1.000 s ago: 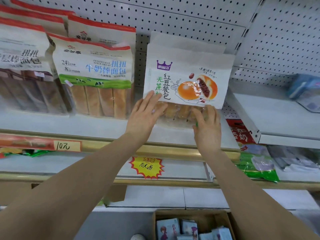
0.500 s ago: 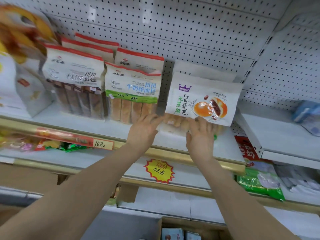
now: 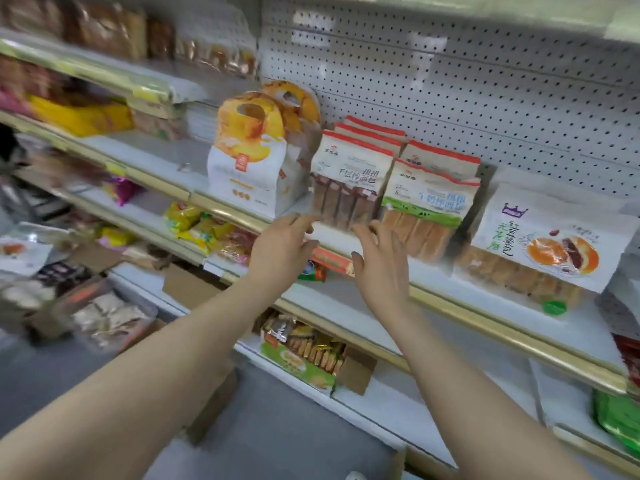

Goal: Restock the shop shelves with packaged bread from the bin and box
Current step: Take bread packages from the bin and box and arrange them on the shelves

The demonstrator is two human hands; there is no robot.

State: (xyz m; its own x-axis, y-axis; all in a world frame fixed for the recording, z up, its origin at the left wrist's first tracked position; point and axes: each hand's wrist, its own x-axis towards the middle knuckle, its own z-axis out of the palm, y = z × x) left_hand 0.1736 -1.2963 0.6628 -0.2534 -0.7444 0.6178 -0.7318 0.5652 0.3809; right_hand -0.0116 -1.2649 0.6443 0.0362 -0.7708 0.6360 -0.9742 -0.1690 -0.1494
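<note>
A white bag of red-bean buns (image 3: 540, 244) stands on the shelf (image 3: 450, 292) at the right, free of my hands. Left of it stand bags of milk stick bread (image 3: 427, 199) and brown layered stick bread (image 3: 348, 178), several deep. My left hand (image 3: 282, 247) and my right hand (image 3: 379, 261) hover open in front of the stick bread bags, fingers spread, holding nothing. My left fingertips are close to the brown bag's lower corner. Further left stand orange and white handled bread bags (image 3: 247, 161).
Shelves above and below hold mixed snack packs, among them yellow packs (image 3: 192, 226) and a cardboard display box of biscuits (image 3: 311, 358). Open cardboard boxes of goods (image 3: 104, 317) sit low at the left. The pegboard back wall (image 3: 467, 98) is bare.
Both hands have let go of the red-bean bun bag and moved left to the stick bread bags. The view has swung left, so more of the left shelves shows.
</note>
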